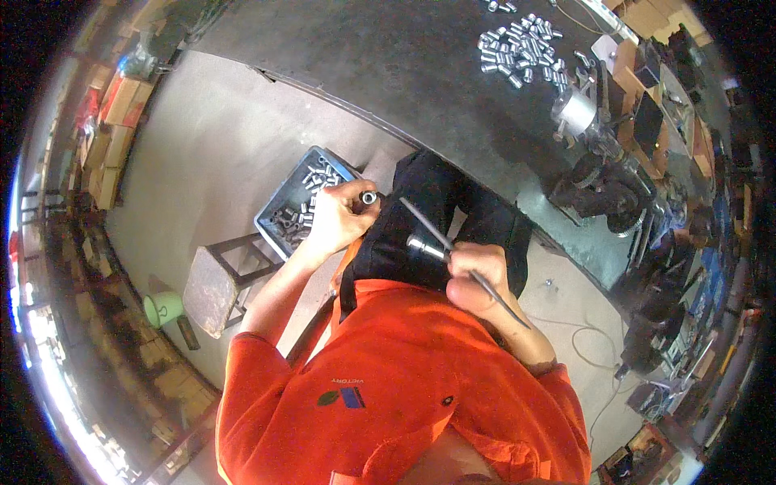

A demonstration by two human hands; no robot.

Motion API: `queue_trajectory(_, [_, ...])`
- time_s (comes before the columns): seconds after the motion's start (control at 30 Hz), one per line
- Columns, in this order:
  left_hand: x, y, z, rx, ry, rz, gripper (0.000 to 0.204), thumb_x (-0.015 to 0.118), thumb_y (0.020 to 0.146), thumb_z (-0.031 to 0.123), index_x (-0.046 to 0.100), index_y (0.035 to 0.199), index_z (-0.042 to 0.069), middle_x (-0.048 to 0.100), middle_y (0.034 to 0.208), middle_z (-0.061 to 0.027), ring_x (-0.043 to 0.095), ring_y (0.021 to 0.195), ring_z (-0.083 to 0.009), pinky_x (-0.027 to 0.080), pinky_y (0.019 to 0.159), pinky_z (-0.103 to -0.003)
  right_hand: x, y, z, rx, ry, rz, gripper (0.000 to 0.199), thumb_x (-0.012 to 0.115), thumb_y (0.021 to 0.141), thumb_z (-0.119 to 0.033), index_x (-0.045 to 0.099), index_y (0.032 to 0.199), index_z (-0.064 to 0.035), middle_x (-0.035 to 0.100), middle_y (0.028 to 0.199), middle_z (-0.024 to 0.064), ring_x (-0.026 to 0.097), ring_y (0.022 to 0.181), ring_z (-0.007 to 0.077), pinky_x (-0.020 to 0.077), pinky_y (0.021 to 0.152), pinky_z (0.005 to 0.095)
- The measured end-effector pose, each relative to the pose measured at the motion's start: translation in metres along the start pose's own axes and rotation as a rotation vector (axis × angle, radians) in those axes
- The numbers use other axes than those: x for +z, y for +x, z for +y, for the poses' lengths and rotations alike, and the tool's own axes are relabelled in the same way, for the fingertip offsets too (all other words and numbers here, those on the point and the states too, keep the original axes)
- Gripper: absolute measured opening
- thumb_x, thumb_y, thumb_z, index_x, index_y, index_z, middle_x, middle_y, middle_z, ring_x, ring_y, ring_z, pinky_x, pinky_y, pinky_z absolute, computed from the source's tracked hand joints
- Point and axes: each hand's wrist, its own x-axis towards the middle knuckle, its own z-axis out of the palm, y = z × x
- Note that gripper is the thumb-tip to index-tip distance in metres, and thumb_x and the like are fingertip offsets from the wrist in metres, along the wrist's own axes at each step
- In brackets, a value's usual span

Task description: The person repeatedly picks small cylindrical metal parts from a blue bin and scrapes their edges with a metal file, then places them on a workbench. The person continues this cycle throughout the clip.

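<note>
My left hand [338, 220] is closed around a shiny metal socket [369, 198], its round end facing up. My right hand [478, 273] grips a long, thin grey file-like rod [426, 222], which slants across the palm and sticks out on both sides. A second chrome socket [426, 247] juts from the same hand, below the rod. Both hands are over my lap, apart from each other. Beneath my left hand stands a blue crate [263, 220] with several metal sockets [322, 175] in it.
A heap of chrome sockets [521, 50] lies on the dark worktable [347, 52]. A machine with a silver cylinder [574, 111] stands at its right. Left of me are a wooden stool [212, 291] and a green container [163, 308]. A cable [575, 339] trails over the floor.
</note>
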Motion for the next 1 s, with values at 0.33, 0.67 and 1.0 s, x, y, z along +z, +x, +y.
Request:
queue_trajectory(0.33, [0.007, -0.002, 0.003, 0.319, 0.201, 0.03, 0.025, 0.07, 0.058, 0.005, 0.063, 0.081, 0.006, 0.06, 0.066, -0.0097, 0.061, 0.058, -0.0269, 0.048, 0.053, -0.036, 0.014, 0.003, -0.012, 0.026, 0.069, -0.092, 0.031, 0.062, 0.069, -0.022, 0.039, 0.058, -0.0048, 0.036, 0.055, 0.0065, 0.038, 0.047, 0.0219, 0.028, 0.045, 0.0349])
queue_trajectory(0.67, [0.02, 0.01, 0.009, 0.491, 0.159, -0.06, 0.025, 0.07, 0.061, 0.01, 0.064, 0.084, 0.006, 0.059, 0.064, -0.0103, 0.06, 0.055, -0.0287, 0.047, 0.049, -0.036, 0.018, 0.006, 0.014, -0.081, -0.127, -0.038, 0.027, 0.064, 0.069, -0.019, 0.041, 0.06, -0.0063, 0.039, 0.057, 0.0096, 0.044, 0.047, 0.0286, 0.032, 0.044, 0.0388])
queue_trajectory(1.0, [0.043, 0.136, 0.043, 0.481, 0.471, -0.085, 0.025, 0.064, 0.076, 0.031, 0.068, 0.082, 0.007, 0.064, 0.067, -0.0164, 0.065, 0.065, -0.0332, 0.053, 0.061, -0.042, 0.002, -0.02, -0.011, 0.001, -0.166, 0.151, 0.021, 0.061, 0.061, -0.004, 0.041, 0.056, -0.0042, 0.039, 0.054, 0.0085, 0.04, 0.045, 0.0232, 0.0273, 0.042, 0.0352])
